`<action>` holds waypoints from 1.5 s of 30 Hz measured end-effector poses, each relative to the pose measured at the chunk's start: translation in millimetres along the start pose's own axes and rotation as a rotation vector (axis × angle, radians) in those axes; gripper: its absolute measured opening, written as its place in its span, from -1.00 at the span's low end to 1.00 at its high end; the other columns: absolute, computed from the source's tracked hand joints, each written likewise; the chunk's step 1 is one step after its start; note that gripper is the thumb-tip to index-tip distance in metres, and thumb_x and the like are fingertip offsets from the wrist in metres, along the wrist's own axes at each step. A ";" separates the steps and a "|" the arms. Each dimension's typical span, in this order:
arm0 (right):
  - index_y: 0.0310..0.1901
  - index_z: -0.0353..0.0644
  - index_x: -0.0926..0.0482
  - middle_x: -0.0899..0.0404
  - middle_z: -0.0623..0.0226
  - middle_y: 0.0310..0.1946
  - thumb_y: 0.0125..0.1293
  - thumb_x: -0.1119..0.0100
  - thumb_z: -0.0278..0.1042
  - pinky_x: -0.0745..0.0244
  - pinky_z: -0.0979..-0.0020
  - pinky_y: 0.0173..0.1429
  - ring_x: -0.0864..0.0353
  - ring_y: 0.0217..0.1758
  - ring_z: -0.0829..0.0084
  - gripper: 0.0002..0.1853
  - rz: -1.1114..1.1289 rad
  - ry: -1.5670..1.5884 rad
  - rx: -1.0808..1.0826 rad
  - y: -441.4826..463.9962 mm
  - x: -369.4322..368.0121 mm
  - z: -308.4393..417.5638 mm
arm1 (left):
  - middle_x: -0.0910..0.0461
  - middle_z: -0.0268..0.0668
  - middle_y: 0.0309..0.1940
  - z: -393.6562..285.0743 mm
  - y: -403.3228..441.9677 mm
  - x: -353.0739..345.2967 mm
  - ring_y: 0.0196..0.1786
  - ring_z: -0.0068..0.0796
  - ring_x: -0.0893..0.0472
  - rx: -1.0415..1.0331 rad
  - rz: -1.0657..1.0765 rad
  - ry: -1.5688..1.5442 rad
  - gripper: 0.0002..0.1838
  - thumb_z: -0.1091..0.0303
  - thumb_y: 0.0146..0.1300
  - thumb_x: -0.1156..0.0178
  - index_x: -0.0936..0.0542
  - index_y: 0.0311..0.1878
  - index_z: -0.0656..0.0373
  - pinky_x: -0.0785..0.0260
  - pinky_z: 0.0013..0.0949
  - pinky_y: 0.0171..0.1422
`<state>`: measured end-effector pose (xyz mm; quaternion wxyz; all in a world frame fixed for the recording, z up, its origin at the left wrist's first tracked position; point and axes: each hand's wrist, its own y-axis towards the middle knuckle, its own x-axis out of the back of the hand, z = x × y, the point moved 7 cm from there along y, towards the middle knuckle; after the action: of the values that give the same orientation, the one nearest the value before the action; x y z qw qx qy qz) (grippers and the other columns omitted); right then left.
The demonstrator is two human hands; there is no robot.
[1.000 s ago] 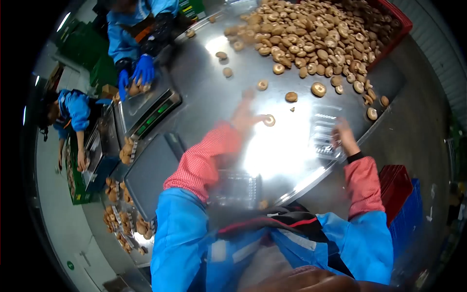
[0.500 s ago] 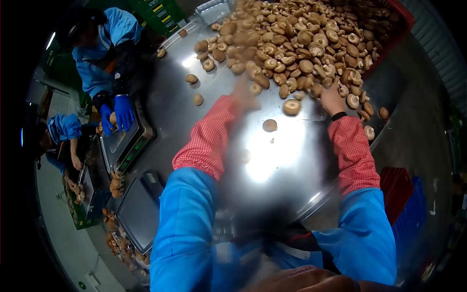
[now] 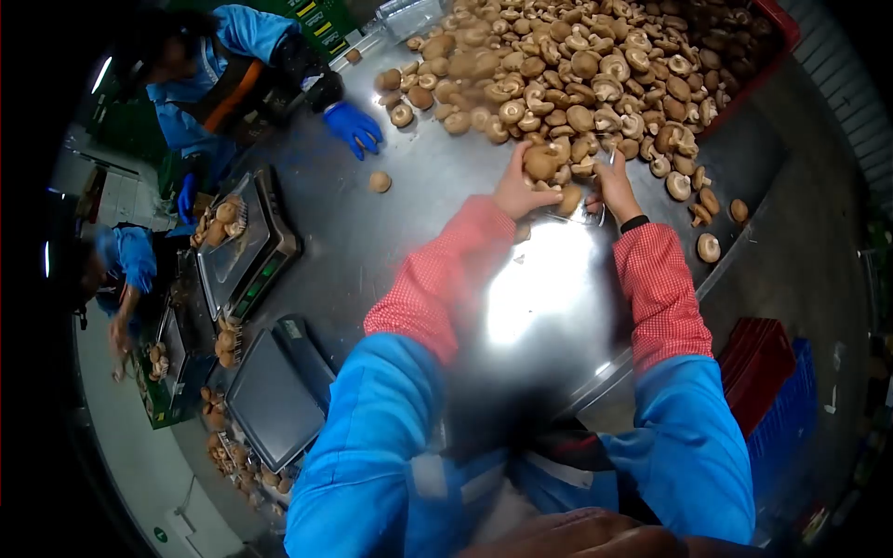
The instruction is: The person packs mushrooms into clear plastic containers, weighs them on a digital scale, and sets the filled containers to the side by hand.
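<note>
At the near edge of a large heap of brown mushrooms [image 3: 581,65] on the metal table [image 3: 446,177], my left hand [image 3: 523,186] is curved round several mushrooms [image 3: 541,163], thumb toward the right. Facing it, my right hand [image 3: 616,189] grips the side of a clear plastic tray [image 3: 584,216], which lies between my hands with mushrooms in and over it. Most of the tray is hidden by the mushrooms and fingers.
Left of the table stand a scale [image 3: 246,246] bearing a filled tray and a second grey scale [image 3: 279,395]. A co-worker's blue-gloved hand [image 3: 353,128] rests over the table. A red crate [image 3: 755,367] stands at right; another red crate edge [image 3: 786,23] borders the heap.
Both hands have come together at the heap's edge, with mushrooms and a clear tray now between them. A co-worker's gloved hand has moved off the scale toward the loose mushrooms.
</note>
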<state>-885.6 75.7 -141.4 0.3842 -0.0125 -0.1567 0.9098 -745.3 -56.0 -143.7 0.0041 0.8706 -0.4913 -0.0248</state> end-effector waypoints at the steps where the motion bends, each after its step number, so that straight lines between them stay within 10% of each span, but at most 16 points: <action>1: 0.44 -0.11 0.05 -0.53 0.05 -0.18 0.37 0.09 -0.20 -0.51 0.38 -0.49 -0.54 -0.54 0.35 -0.34 0.009 0.061 -0.005 -7.9 1.7 -3.8 | -0.32 0.02 0.26 -10.4 -3.6 -5.2 0.26 -0.09 -0.42 -0.054 -0.040 0.147 0.12 0.35 -0.22 -0.59 -0.11 0.43 0.08 -0.31 -0.18 0.37; 3: 0.47 -0.09 0.14 -0.49 0.10 -0.17 0.37 0.10 -0.22 -0.58 0.38 -0.34 -0.59 -0.28 0.34 -0.30 0.003 0.134 0.100 -6.0 9.1 -27.8 | -0.29 0.05 0.29 -28.5 -11.5 -23.7 0.27 -0.04 -0.44 -0.263 -0.021 0.356 0.13 0.32 -0.19 -0.56 -0.06 0.45 0.05 -0.33 -0.21 0.37; 8: 0.49 -0.10 0.23 -0.26 -0.09 0.26 0.39 0.17 -0.21 -0.58 0.17 0.14 -0.51 0.17 0.10 -0.27 -0.088 0.493 -0.086 -84.6 -4.2 -28.5 | -0.12 0.02 0.40 -89.9 -75.1 -75.8 0.25 0.06 -0.43 -0.021 0.016 0.856 -0.01 0.16 -0.08 -0.49 -0.17 0.44 -0.07 -0.38 -0.01 0.24; 16: 0.44 -0.09 0.13 -0.27 0.03 0.25 0.47 0.34 -0.21 -0.50 0.21 0.28 -0.44 0.26 0.17 -0.43 -0.080 0.682 -0.013 -137.6 -24.8 -78.6 | -0.09 0.08 0.43 -99.2 -142.9 -97.8 0.26 0.24 -0.28 -0.325 -0.007 1.243 -0.03 0.01 -0.11 -0.51 -0.27 0.43 -0.31 -0.19 0.06 0.35; 23: 0.30 -0.15 -0.26 -0.41 0.28 0.12 0.53 0.25 0.01 -0.44 0.33 0.27 -0.46 0.19 0.39 -0.51 -0.006 0.779 0.027 -175.4 -50.2 -86.5 | -0.29 0.11 0.28 -100.9 -189.3 -76.1 0.28 0.11 -0.32 -0.217 -0.082 0.942 -0.09 0.01 -0.06 -0.47 -0.31 0.38 -0.02 -0.17 0.02 0.37; 28: 0.35 -0.18 -0.16 -0.46 0.23 0.00 0.44 0.17 -0.15 -0.38 0.37 0.21 -0.48 0.07 0.44 -0.48 -0.040 0.652 -0.047 -210.7 -64.8 -81.9 | -0.29 0.09 0.27 -86.5 -222.0 -50.1 0.29 0.09 -0.33 -0.193 -0.214 0.820 -0.10 0.00 0.01 -0.44 -0.27 0.41 0.02 -0.22 -0.04 0.38; 32: 0.37 -0.13 -0.08 -0.36 0.10 0.10 0.38 0.14 -0.16 -0.39 0.26 0.24 -0.43 0.16 0.26 -0.43 -0.031 0.538 0.002 -233.1 -68.0 -65.9 | -0.49 -0.04 0.16 -80.4 -255.8 -6.1 0.16 -0.16 -0.52 0.184 -0.406 0.064 -0.37 0.19 0.35 -0.11 -0.23 0.41 0.26 -0.37 -0.28 0.26; 35: 0.27 -0.16 -0.25 -0.39 0.23 0.06 0.42 0.11 -0.11 -0.35 0.31 0.27 -0.43 0.09 0.35 -0.53 -0.045 0.630 -0.085 -257.9 -77.3 -44.0 | -0.60 -0.10 0.02 -44.4 -281.6 22.3 0.03 -0.23 -0.60 0.294 -0.204 0.311 -0.48 0.26 0.40 -0.04 -0.30 0.36 0.29 -0.41 -0.33 0.20; 38: 0.29 -0.16 -0.24 -0.38 0.21 0.08 0.44 0.16 -0.12 -0.33 0.33 0.29 -0.43 0.14 0.34 -0.53 0.013 0.587 -0.104 -268.0 -93.4 -46.8 | -0.59 -0.28 -0.30 -52.2 -308.9 18.2 -0.32 -0.43 -0.61 0.413 -0.178 0.135 -0.69 0.29 0.40 -0.05 -0.51 0.10 0.23 -0.49 -0.43 -0.26; 42: 0.37 -0.16 -0.19 -0.41 0.02 0.13 0.50 0.21 -0.02 -0.40 0.25 0.25 -0.47 0.19 0.15 -0.46 0.087 0.186 0.040 -281.2 -102.1 -53.3 | -0.63 -0.17 -0.16 -43.7 -334.0 36.1 -0.33 -0.41 -0.66 0.526 -0.308 0.003 -0.67 0.42 0.41 0.02 -0.46 0.19 0.28 -0.57 -0.40 -0.26; 45: 0.28 -0.13 -0.39 -0.51 -0.07 0.04 0.43 0.04 0.08 -0.41 0.14 0.18 -0.50 0.14 -0.01 -0.44 -0.062 -0.817 0.359 -289.8 -61.6 -31.1 | -0.62 -0.17 -0.18 -52.3 -348.6 60.8 -0.42 -0.46 -0.65 0.464 -0.309 0.018 -0.69 0.46 0.43 0.05 -0.44 0.19 0.29 -0.57 -0.46 -0.37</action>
<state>-636.4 231.0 -91.5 0.3139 0.4196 -0.1355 0.8408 -413.4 71.4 -104.9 -0.1948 0.9132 -0.3449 0.0956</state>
